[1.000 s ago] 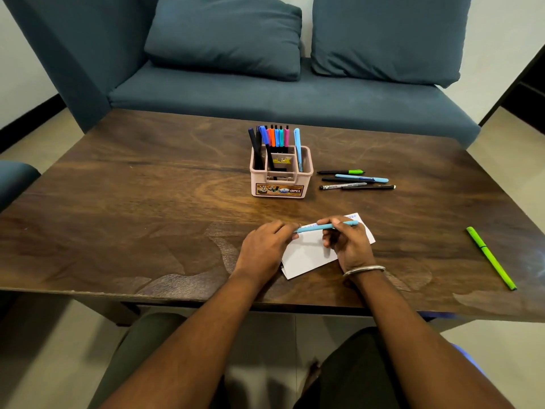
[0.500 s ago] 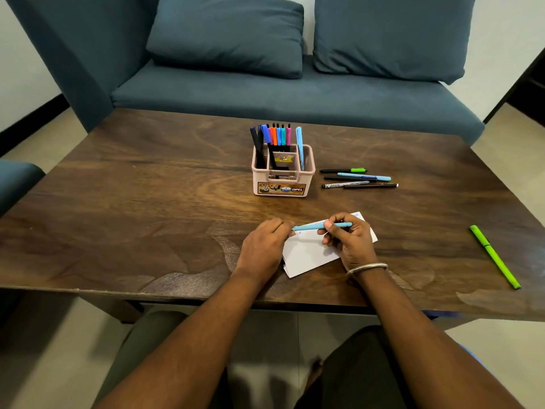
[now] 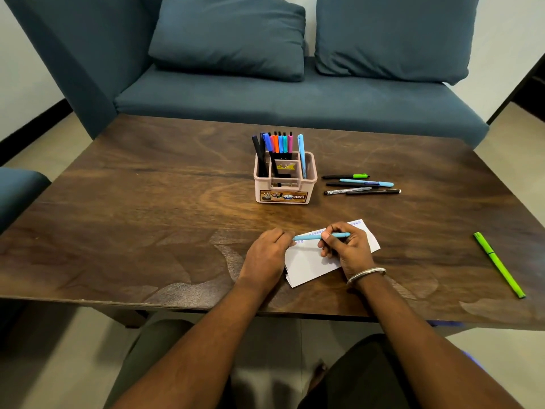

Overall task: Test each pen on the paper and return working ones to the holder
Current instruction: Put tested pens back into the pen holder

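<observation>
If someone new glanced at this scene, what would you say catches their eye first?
Probably the two hands at the table's near edge: the right hand holds a light blue pen over a white paper, while the left hand rests at the paper's left edge. Behind them stands a pink holder bristling with coloured pens, with a few loose pens lying to its right. A bright green pen lies alone far right.
</observation>
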